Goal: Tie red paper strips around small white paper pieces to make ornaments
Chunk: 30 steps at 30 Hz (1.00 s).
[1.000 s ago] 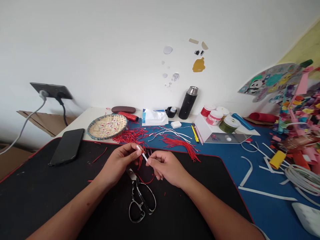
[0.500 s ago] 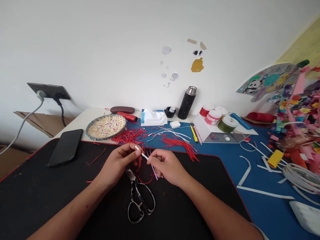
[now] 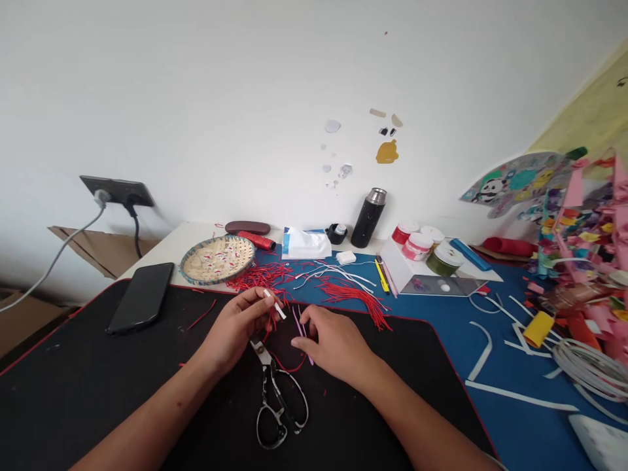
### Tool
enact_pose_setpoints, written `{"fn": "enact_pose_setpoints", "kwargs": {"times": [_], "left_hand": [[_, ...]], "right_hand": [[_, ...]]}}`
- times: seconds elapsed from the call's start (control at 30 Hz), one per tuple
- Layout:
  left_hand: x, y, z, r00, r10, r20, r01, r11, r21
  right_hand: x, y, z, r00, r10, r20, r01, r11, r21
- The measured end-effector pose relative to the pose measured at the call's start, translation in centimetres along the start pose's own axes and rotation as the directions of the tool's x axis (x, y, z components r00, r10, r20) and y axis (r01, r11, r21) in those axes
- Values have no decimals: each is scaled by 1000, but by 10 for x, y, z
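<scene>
My left hand [image 3: 240,324] pinches a short white strip [image 3: 275,305] between thumb and fingers, and its free end points right. Red cord [image 3: 293,370] trails on the black mat below that hand; whether it joins the strip is hidden. My right hand [image 3: 331,333] is empty, with thumb and forefinger apart. Beside its fingertips are slim purple tweezers [image 3: 308,353], partly covered; I cannot tell if the hand touches them. Black-handled scissors [image 3: 282,405] lie on the mat [image 3: 373,425], blades partly under my left hand.
A woven basket [image 3: 189,275] with small red and white bits stands behind, near red cords [image 3: 353,296]. A phone [image 3: 142,297] lies left. At the back are a black flask [image 3: 367,222] and paint jars [image 3: 417,246]. White strips [image 3: 520,396] and coiled cord [image 3: 589,366] lie right.
My right hand has let go of the white strip's end and drawn back a little, its fingers opening. My left hand still holds the strip. The view has tilted up slightly.
</scene>
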<state>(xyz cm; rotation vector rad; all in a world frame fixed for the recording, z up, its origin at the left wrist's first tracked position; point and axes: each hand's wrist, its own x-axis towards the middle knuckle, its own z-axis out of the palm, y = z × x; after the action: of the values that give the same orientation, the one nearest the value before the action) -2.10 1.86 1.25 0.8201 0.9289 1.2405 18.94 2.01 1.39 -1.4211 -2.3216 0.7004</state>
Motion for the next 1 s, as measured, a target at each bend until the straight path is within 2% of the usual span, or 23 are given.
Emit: {"fn": "enact_pose_setpoints", "kwargs": {"times": [0.1, 0.17, 0.33, 0.5, 0.6, 0.67, 0.77, 1.0], "left_hand": [[0, 0, 1, 1000, -1, -6, 1, 1000, 23], [0, 1, 2, 1000, -4, -12, 4, 999, 31], [1, -2, -2, 1000, 6, -22, -4, 996, 94], [1, -2, -4, 1000, 6, 7, -7, 976, 219], [0, 0, -3, 1000, -9, 30, 1, 967, 253], [-1, 1, -3, 999, -3, 33, -6, 963, 270], [-1, 0, -4, 999, -1, 37, -9, 960, 279], [0, -5, -4, 996, -90, 29, 85, 988, 129]], "right_hand": [[0, -1, 2, 1000, -26, 9, 26, 998, -57], [1, -1, 3, 1000, -19, 6, 19, 999, -30], [3, 1, 6, 999, 26, 21, -30, 971, 236], [3, -3, 11, 995, -20, 102, -40, 829, 557], [4, -4, 10, 984, -1, 179, -121, 735, 668], [6, -3, 8, 975, 20, 222, -177, 676, 715], [7, -3, 5, 972, 16, 235, -196, 613, 766], [7, -1, 5, 965, -4, 262, -225, 501, 836]]}}
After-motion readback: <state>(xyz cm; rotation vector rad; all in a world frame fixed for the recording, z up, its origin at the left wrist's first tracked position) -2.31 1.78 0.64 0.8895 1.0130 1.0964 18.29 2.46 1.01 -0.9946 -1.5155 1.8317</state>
